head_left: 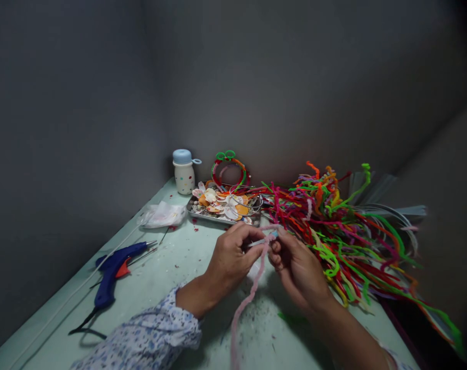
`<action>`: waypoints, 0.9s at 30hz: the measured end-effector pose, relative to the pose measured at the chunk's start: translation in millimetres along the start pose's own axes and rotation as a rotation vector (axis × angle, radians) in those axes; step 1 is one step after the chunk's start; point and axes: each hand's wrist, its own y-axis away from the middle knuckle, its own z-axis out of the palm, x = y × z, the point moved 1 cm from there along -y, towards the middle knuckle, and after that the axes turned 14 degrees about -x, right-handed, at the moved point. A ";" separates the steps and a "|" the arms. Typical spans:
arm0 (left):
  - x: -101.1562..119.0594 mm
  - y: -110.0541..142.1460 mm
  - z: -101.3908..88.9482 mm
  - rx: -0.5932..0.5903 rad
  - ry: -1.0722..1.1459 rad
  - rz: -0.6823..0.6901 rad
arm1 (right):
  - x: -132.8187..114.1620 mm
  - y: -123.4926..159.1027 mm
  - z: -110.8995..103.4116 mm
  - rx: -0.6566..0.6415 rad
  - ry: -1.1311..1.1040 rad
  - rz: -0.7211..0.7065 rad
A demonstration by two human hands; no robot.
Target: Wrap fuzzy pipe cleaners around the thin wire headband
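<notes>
My left hand (229, 257) and my right hand (299, 270) meet above the table, fingers pinched together around a pink pipe cleaner (249, 300). Its long end hangs down toward the table's front edge. A thin pale-blue stick or rod (262, 241) crosses between my fingers, and the pink stem seems to wrap around it. My fingers hide most of that join. To the right of my right hand lies a large tangled heap of multicoloured pipe cleaners (341, 241), close to but apart from my fingers.
A blue hot glue gun (112, 272) with a cord lies at the left. Behind it are a white plastic bag (163, 215), a metal tray (221, 218) of shells and paper pieces, a pipe-cleaner wreath (229, 169), and a dotted white jar (184, 177) against the grey wall.
</notes>
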 end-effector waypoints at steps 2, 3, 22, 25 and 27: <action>-0.8 0.2 0.6 0.014 0.008 0.010 | 0.1 -0.2 -0.2 -0.004 -0.004 0.002; -1.2 0.2 0.7 0.019 0.014 0.015 | 0.1 -0.3 -0.2 -0.005 -0.004 0.004; 8.4 2.3 1.2 0.014 0.170 -0.137 | 2.6 -0.2 0.6 0.002 -0.003 0.028; 7.7 2.5 2.7 0.022 0.179 -0.155 | 2.3 0.2 0.1 0.005 -0.005 0.018; 7.1 2.9 3.6 0.032 0.176 -0.162 | 2.1 0.2 -0.5 0.007 -0.008 0.011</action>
